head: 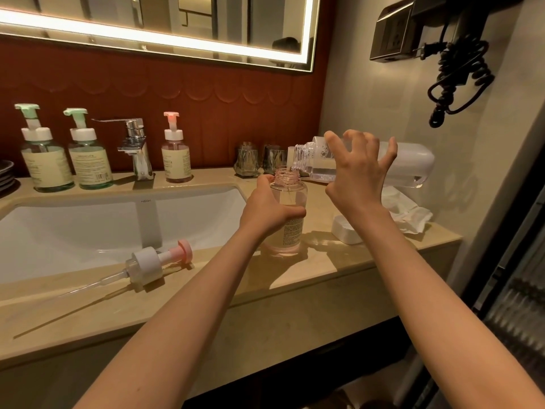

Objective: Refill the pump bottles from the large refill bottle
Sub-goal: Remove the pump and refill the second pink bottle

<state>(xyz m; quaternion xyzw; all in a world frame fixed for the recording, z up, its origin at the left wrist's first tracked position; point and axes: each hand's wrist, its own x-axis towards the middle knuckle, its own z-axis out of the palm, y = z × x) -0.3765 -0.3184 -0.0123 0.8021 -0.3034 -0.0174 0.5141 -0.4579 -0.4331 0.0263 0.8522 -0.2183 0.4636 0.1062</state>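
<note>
While the left hand (265, 208) grips the open bottle (290, 231) around its body, with the thumb at the neck side and the fingers wrapped round the front, the open bottle stands upright on the counter (295, 290) just beside the right front corner of the sink (88, 228). Its threaded neck is uncovered, and its body shows a pink tint.

The right hand (358, 172) holds the refill bottle (413, 160) from above, with fingers spread wide and curled over its side. The refill bottle is tilted nearly level to the right of the sink. Its open mouth sits directly above the neck of the open bottle; whether the two touch cannot be told. Clear liquid lies along the lower side of the refill bottle.

The pump head (147, 265), with a pink nozzle, lies on its side at the front rim of the sink, and its tube points towards the front left.

Behind the sink:
- The faucet (137, 149) stands at the centre.
- The first green-topped bottle (45, 163) and the second green-topped bottle (88, 163) stand to the left.
- The pink-topped bottle (176, 160) stands to the right.
- Two glasses (247, 162) stand past the right rear corner.

Right of the sink, beyond the open bottle, a white cap (345, 231) and a crumpled tissue (410, 215) lie on the counter. A lit mirror (147, 25) hangs above the sink.
</note>
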